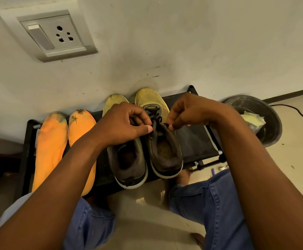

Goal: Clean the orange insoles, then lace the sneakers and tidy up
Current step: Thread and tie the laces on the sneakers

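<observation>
Two yellow sneakers with dark collars stand side by side on a black rack (197, 141), toes to the wall: the left sneaker (127, 163) and the right sneaker (162, 150). A black lace (153, 114) runs through the right sneaker's eyelets. My left hand (123, 123) pinches the lace at the tongue from the left. My right hand (188, 110) pinches the other lace end from the right. Two orange insoles (51, 147) with dirty toe ends lie flat on the rack's left part; my left forearm covers part of the nearer one.
A dark round basin (271, 127) with a pale cloth (253, 120) in it stands on the floor right of the rack. A black cable (294, 110) trails behind it. A wall socket (51, 35) sits above. My knees in blue jeans are below the rack.
</observation>
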